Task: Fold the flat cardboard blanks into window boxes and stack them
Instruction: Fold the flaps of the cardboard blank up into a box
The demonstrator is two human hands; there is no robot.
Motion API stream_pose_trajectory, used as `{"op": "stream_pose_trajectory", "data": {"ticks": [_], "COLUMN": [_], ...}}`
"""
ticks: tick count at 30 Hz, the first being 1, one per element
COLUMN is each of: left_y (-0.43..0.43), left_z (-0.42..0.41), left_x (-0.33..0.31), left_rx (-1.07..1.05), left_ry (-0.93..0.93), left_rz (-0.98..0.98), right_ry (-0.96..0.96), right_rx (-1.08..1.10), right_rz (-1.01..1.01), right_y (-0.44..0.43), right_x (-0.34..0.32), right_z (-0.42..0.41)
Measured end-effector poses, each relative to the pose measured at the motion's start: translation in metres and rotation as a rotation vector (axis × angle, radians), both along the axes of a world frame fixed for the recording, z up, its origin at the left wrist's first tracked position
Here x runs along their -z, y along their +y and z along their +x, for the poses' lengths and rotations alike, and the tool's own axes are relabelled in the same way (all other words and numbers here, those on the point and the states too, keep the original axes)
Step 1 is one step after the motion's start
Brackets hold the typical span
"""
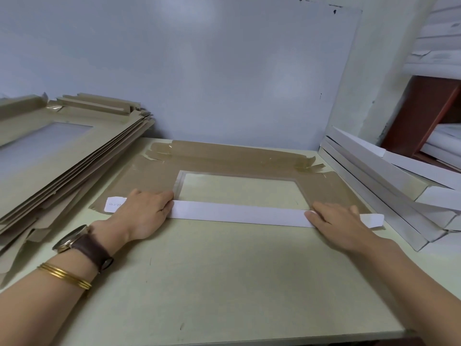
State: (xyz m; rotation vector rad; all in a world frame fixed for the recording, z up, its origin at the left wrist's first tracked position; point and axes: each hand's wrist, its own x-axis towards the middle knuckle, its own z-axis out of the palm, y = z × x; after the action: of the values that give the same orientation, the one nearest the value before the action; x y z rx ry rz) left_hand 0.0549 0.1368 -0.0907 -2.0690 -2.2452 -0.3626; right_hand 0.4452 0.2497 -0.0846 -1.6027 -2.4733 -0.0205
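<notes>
Now the left hand [143, 213] and right hand [343, 227] press flat, straight fingers [166, 199] on each end of the long white cardboard flap [239, 213] lying sideways mid-frame.

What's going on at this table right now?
A person is working on one brown cardboard blank lying flat on the table, with its clear window in the middle. The near flap, white side showing, is folded over onto the blank. The left hand and right hand press flat on the flap's two ends. A stack of unfolded blanks sits on the left, and white folded pieces are piled on the right.
</notes>
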Motion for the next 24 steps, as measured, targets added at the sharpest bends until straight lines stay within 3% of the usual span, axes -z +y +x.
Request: {"op": "stream_pose_trajectory", "data": {"ticks": [5,9,14,19,24], "left_y": [0.001,0.002,0.006,0.011,0.021], "left_z": [0.004,0.014,0.023,0.032,0.069], "left_x": [-0.006,-0.012,-0.011,-0.005,0.004], "left_rx": [0.007,0.096,0.114,0.108,0.231], "left_ry": [0.017,-0.014,-0.111,-0.008,0.032], "left_rz": [-0.046,-0.113,-0.051,-0.072,-0.02], "right_ry": [-0.03,0.048,0.049,0.037,0.046], "right_rx": [0.036,-0.14,-0.234,-0.199,-0.275], "right_rz": [-0.017,-0.069,-0.063,-0.096,-0.044], "right_y": [0.001,-0.003,-0.007,-0.009,-0.031], "right_x": [-0.003,-0.004,0.004,0.003,0.011], "right_z": [-0.007,-0.022,-0.049,-0.065,-0.11]}}
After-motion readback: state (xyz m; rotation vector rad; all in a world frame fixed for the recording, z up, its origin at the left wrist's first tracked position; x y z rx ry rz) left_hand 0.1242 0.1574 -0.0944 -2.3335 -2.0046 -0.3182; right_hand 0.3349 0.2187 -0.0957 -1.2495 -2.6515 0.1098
